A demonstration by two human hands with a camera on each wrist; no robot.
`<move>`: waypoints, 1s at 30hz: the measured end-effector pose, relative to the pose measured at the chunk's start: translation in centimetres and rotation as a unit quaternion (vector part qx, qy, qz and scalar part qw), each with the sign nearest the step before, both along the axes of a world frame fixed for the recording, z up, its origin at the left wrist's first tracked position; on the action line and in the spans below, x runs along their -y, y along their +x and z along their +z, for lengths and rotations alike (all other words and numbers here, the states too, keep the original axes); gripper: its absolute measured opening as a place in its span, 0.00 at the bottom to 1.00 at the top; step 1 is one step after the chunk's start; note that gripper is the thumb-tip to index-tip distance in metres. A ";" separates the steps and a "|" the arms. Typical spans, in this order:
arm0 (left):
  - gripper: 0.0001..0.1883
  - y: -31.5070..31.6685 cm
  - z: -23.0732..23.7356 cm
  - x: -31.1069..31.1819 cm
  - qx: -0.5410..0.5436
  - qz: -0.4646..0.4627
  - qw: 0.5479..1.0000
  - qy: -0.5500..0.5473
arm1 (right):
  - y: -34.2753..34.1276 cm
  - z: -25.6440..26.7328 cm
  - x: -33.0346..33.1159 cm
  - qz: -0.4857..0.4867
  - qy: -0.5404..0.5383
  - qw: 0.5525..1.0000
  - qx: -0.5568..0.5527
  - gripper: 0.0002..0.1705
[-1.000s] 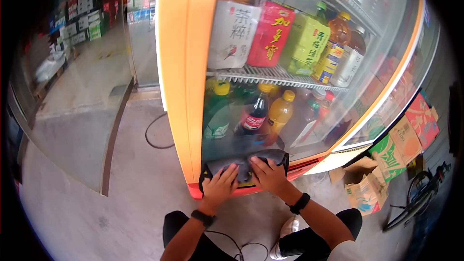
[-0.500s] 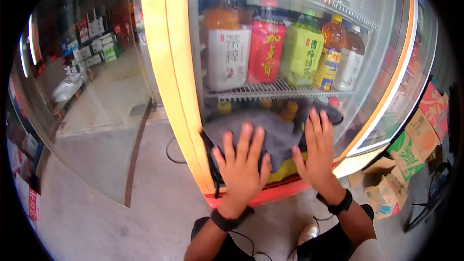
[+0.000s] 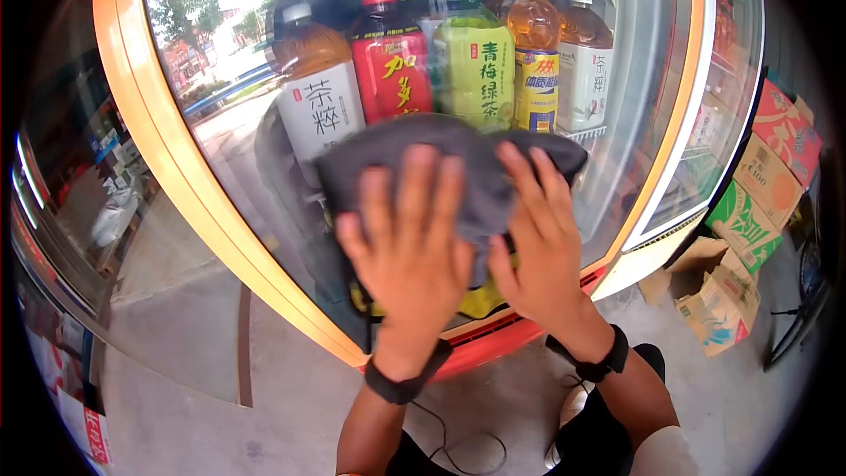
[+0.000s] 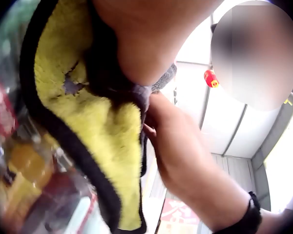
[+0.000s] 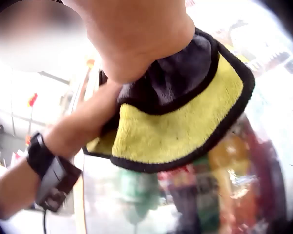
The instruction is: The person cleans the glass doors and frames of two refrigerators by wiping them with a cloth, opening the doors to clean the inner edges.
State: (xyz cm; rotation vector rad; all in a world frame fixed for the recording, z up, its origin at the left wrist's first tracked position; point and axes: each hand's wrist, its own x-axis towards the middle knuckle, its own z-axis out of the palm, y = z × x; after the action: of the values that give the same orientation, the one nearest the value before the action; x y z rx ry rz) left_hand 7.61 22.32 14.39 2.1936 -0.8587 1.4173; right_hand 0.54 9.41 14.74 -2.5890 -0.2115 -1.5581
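A grey cloth with a yellow underside and black edging (image 3: 414,150) lies against the glass door (image 3: 238,203) of a drinks cooler. My left hand (image 3: 405,247) presses flat on it with fingers spread and straight. Beside it my right hand (image 3: 542,256) rests on the cloth's right part, fingers extended upward. The left wrist view shows the yellow side of the cloth (image 4: 97,122) hanging below the hand (image 4: 141,39). In the right wrist view the cloth (image 5: 180,131) droops from under the hand (image 5: 136,39), its black rim against the glass.
Behind the glass stand a red bottle (image 3: 392,70), a green bottle (image 3: 476,62) and several others on a wire shelf. Cardboard boxes (image 3: 718,295) are stacked at the right. A black cable (image 3: 458,454) lies on the floor, and a glass door panel (image 3: 176,326) stands at left.
Both hands have moved up the glass with the cloth, from the cooler's bottom edge to the shelf of bottles. The fingers have spread and straightened, and the head view has shifted.
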 end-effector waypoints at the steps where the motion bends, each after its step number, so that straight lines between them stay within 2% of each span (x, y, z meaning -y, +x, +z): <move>1: 0.30 -0.5 -1.1 1.0 -0.018 -0.041 0.999 0.023 | 0.2 -2.2 1.3 -0.018 0.007 1.000 0.018 0.26; 2: 0.30 -0.7 -3.0 1.5 -0.033 -0.083 0.995 0.048 | 0.0 -5.2 2.5 -0.028 0.000 1.000 0.012 0.24; 4: 0.30 -0.4 -9.6 1.2 -0.080 -0.102 0.983 0.130 | 0.0 -10.5 2.8 -0.023 -0.026 0.999 0.009 0.22; 5: 0.31 -0.7 -12.0 -0.3 -0.149 -0.103 0.978 0.102 | 0.1 -12.0 2.0 -0.009 -0.044 0.999 0.012 0.21; 6: 0.32 -0.6 -13.8 -2.2 -0.215 -0.103 0.968 0.075 | 0.0 -11.8 0.4 -0.009 -0.089 0.996 -0.002 0.23; 8: 0.32 0.0 -16.6 -5.0 -0.142 -0.012 0.989 0.026 | 0.4 -9.4 -2.4 0.059 -0.086 0.992 -0.068 0.32; 10: 0.30 0.0 -12.6 -4.6 -0.126 0.023 0.992 -0.019 | 1.5 -5.9 -2.3 0.064 -0.131 0.985 -0.092 0.34; 11: 0.31 0.4 -9.6 -3.7 -0.083 0.007 0.996 -0.042 | 2.0 -4.1 -2.1 0.053 -0.133 0.988 -0.052 0.35; 13: 0.31 0.3 -3.0 -1.2 -0.028 -0.019 0.998 -0.048 | 1.4 -0.4 -1.0 0.042 -0.053 0.997 -0.026 0.35; 15: 0.31 -0.4 0.9 2.1 -0.013 -0.032 0.999 -0.017 | 1.4 0.7 2.0 0.038 0.013 0.996 0.080 0.35; 17: 0.31 -0.9 0.6 5.8 0.013 -0.043 0.999 -0.001 | 0.5 -0.3 5.2 -0.036 0.008 0.996 0.076 0.36; 18: 0.31 -1.1 -0.7 6.6 0.024 -0.033 0.997 0.069 | 0.3 -1.5 6.5 -0.068 0.023 0.996 0.057 0.36; 19: 0.31 -1.1 -2.7 6.8 0.019 -0.057 0.995 0.085 | 0.0 -3.7 7.6 -0.069 0.016 0.996 0.063 0.36; 22: 0.30 -1.0 -11.1 4.6 -0.048 -0.095 0.989 0.104 | 0.5 -10.8 6.4 -0.086 0.025 0.994 0.056 0.34; 24: 0.31 0.0 -18.1 1.4 -0.059 -0.064 0.994 0.059 | 1.4 -11.9 2.8 -0.055 -0.008 0.998 0.004 0.36; 26: 0.33 -0.2 -17.3 -1.5 -0.188 -0.039 0.978 0.078 | 2.2 -9.8 0.6 0.062 -0.118 0.991 -0.012 0.38; 28: 0.35 -0.2 -12.1 -1.2 -0.133 0.000 0.989 0.071 | 2.7 -5.4 1.2 0.031 -0.149 0.988 -0.003 0.40; 30: 0.35 0.8 -5.8 0.7 0.030 0.036 0.998 0.034 | 2.8 -0.5 3.4 0.014 -0.135 0.989 0.057 0.40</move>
State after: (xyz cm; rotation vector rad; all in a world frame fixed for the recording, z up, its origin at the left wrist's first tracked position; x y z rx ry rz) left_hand 8.43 21.62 8.59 2.2627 -0.8696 1.5167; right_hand 3.29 5.99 14.22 -2.6778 -0.4988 -1.7808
